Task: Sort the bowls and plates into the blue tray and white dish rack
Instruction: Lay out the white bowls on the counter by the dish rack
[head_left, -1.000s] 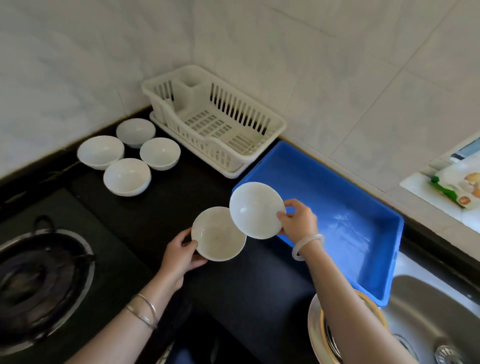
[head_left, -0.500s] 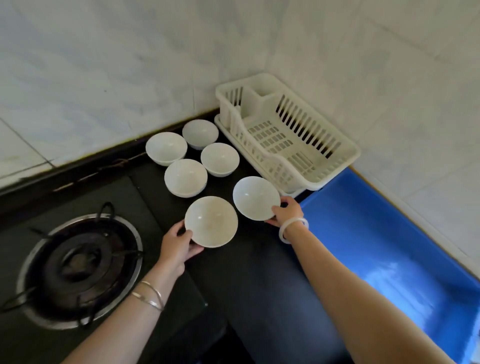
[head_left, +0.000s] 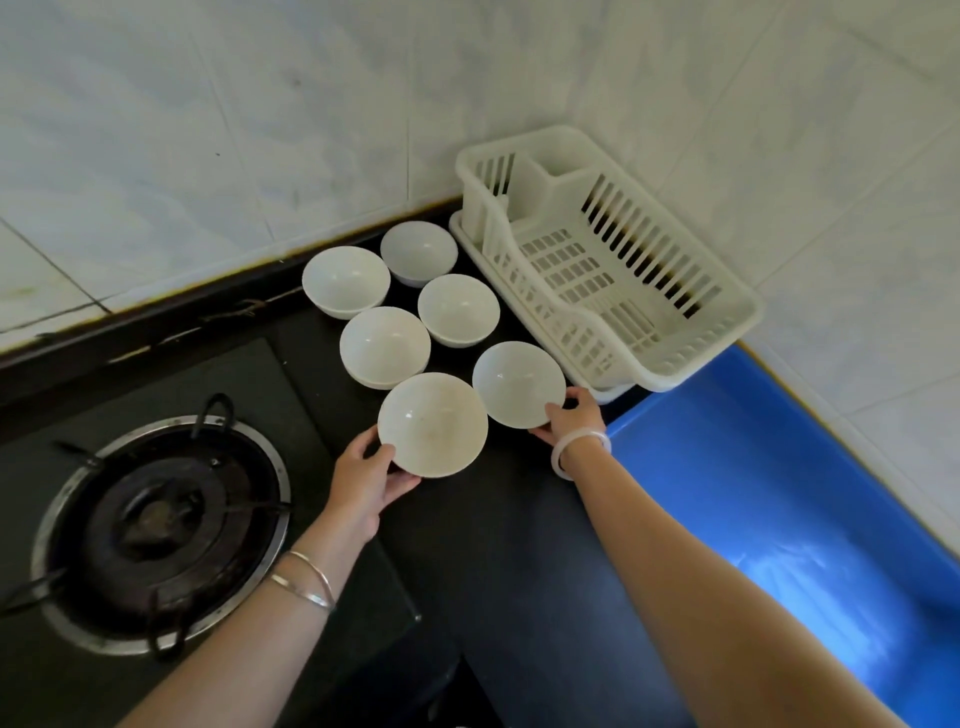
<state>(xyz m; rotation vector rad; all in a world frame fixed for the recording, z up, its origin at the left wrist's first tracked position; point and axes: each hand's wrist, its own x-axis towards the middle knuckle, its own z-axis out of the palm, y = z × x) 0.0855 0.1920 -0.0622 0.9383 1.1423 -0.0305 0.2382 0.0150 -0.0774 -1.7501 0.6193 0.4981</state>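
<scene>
My left hand (head_left: 366, 480) grips the near rim of a white bowl (head_left: 432, 423) low over the black counter. My right hand (head_left: 567, 417) grips the rim of a second white bowl (head_left: 518, 383), which lies beside the white dish rack (head_left: 691, 358). Behind these, several more white bowls stand in a cluster, the nearest ones a bowl (head_left: 384, 345) and another bowl (head_left: 458, 309). The blue tray (head_left: 769, 467) stretches along the right, with nothing visible in it. The dish rack holds nothing.
A gas burner (head_left: 156, 525) with its black pan support sits at the left on the stove top. White tiled walls meet in the corner behind the rack. Dark counter surface (head_left: 519, 545) lies between my arms.
Both held bowls have moved from in front of the blue tray leftward and down next to the bowl cluster. The view has swung left, bringing the burner fully in.
</scene>
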